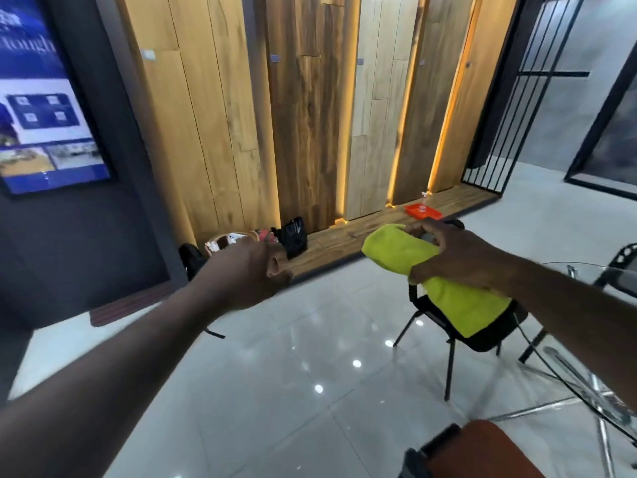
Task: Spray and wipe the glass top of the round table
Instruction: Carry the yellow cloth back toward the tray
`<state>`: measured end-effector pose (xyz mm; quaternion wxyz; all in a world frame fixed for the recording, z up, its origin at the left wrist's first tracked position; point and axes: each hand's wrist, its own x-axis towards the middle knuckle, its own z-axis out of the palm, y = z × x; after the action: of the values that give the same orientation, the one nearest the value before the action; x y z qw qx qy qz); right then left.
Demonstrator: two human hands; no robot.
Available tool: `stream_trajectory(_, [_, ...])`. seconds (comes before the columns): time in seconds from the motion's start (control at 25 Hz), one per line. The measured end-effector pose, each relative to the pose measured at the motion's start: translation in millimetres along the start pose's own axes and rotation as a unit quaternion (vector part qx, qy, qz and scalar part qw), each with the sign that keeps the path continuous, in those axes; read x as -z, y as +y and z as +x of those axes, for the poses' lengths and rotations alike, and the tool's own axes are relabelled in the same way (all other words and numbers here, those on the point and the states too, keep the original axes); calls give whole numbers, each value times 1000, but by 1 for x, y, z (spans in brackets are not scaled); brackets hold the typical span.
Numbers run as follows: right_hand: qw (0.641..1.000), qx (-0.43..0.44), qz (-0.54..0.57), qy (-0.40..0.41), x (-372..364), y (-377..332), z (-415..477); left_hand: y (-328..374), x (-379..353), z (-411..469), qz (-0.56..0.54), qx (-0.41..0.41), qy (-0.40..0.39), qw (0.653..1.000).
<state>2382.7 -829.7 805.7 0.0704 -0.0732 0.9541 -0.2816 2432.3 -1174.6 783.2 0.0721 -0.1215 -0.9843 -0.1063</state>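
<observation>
My right hand (458, 253) is closed around a yellow-green cloth (448, 291), which hangs down over a black chair. My left hand (251, 270) is stretched forward at mid-left with its fingers curled in; I see nothing in it. The round glass table (613, 270) sits at the right edge, its clear top partly behind my right forearm, with chrome legs below it. A small spray bottle (424, 196) stands on the far wooden ledge, tiny and hard to make out.
A black chair (458, 329) stands left of the table. A rust-coloured seat (489, 450) is at the bottom. Bags (293, 236) and a basket lie by the wood-panelled wall; an orange box (423, 211) rests on the ledge. The tiled floor is glossy.
</observation>
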Motion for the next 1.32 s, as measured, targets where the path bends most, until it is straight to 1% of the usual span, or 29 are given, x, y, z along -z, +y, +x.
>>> stream_trajectory(0.12, [999,-11,-12,35,-2,-10,56,-38,8,53,0,-16,0,1000])
stream_trajectory(0.24, [995,9,-96,41,-11,-9,127,-79,0,122,-5,-37,22,999])
stream_trajectory(0.32, [990,17,-134,40,-6,-6,183,-100,-11,181,5,-56,18,998])
stream_trajectory(0.44, [992,-9,-117,45,13,-9,282,-136,-18,277,8,-51,-3,999])
stream_trajectory(0.56, [994,-12,-97,58,39,-20,356,-162,-12,354,-6,-59,11,998])
stream_trajectory(0.68, [993,-12,-103,65,61,-28,429,-191,-8,438,-18,-75,26,997])
stream_trajectory(0.76, [991,-21,-111,72,71,-25,485,-211,-19,503,-23,-85,24,996])
stream_trajectory(0.84, [991,-28,-109,78,78,-14,540,-229,-35,567,-26,-104,37,994])
stream_trajectory(0.92, [987,-48,-121,95,89,8,604,-246,-58,642,-40,-125,34,991])
stream_trajectory(1.04, [981,-96,-119,119,118,37,698,-268,-81,773,-75,-156,-1,985])
stream_trajectory(1.16, [973,-164,-74,148,147,83,765,-262,-105,908,-61,-216,-13,974])
stream_trajectory(1.24, [963,-205,-29,175,163,117,794,-229,-116,983,-54,-241,-42,968])
stream_trajectory(1.32, [953,-240,-5,187,183,154,818,-184,-131,1051,-19,-288,-52,956])
